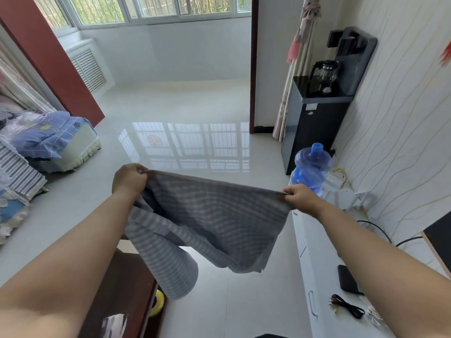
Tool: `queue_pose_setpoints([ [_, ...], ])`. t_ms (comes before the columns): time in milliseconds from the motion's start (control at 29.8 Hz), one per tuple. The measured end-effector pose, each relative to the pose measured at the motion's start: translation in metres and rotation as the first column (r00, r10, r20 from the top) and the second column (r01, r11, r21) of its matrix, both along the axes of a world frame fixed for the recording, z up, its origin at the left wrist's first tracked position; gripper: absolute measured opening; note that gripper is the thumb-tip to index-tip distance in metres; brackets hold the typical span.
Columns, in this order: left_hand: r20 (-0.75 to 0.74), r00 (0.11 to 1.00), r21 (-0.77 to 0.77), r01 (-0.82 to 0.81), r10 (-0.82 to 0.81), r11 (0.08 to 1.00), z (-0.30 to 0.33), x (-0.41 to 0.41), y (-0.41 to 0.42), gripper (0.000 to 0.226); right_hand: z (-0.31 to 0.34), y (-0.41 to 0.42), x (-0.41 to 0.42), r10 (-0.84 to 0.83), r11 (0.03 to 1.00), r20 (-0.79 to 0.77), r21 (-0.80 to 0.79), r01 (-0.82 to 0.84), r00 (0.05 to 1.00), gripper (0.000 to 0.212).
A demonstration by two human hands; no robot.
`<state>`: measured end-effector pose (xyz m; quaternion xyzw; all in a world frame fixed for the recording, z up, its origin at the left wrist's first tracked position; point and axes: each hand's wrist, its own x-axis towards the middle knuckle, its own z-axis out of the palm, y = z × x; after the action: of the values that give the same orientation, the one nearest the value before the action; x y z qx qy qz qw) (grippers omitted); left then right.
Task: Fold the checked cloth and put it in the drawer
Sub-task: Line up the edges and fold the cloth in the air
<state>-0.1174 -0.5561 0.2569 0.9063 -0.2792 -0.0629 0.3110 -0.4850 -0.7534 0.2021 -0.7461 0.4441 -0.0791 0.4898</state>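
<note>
- Both hands hold the checked cloth (210, 215) up in the air over the tiled floor (183, 113); the left hand (129, 180) is clenched around one top corner, the right hand (301, 197) pinches the opposite corner, and the top edge is pulled taut between them.
- Below that edge the grey cloth hangs in loose folds, one long part drooping under the left forearm, its lower end hanging in front of the edge of a dark brown wooden surface (122, 289) at lower left.
- A yellow object (157, 303), only partly visible, sits just beside that surface, near the floor.
- To the right, a white cabinet surface (314, 240) with metal drawer handles (312, 303) carries a black flat device (347, 279) and a coil of dark cable (346, 307).
- Farther along that side, a blue water bottle (311, 164) stands next to a black water dispenser (314, 123), which has a glass kettle (327, 70) on top.
- At far left, a bed (73, 150) holds blue checked bedding (48, 135) and a striped cover (19, 172).
- Beyond, the glossy floor reflects the windows (146, 8) of a bright enclosed balcony.
</note>
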Motion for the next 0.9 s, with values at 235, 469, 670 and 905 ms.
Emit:
queue_pose_setpoints([
  [235, -0.064, 0.984, -0.246, -0.18, 0.169, 0.952, 0.005, 0.017, -0.008, 0.058, -0.023, -0.051, -0.009, -0.608, 0.772, 0.025, 0.252, 0.583, 0.794, 0.034],
  [469, -0.638, 0.746, -0.253, -0.437, 0.191, 0.863, -0.035, 0.003, -0.025, 0.061, -0.021, -0.049, -0.011, -0.669, 0.73, -0.036, 0.155, 0.665, 0.742, 0.015],
  [670, -0.691, 0.723, -0.334, -0.283, -0.03, 0.899, -0.046, -0.026, -0.047, 0.044, -0.005, -0.045, -0.004, -0.39, 0.906, -0.162, -0.242, 0.347, 0.906, 0.026],
  [905, -0.391, 0.746, -0.257, -0.65, 0.538, 0.715, -0.049, 0.029, 0.035, 0.038, 0.011, -0.063, -0.059, -0.595, 0.783, -0.412, -0.491, 0.383, 0.69, 0.032],
])
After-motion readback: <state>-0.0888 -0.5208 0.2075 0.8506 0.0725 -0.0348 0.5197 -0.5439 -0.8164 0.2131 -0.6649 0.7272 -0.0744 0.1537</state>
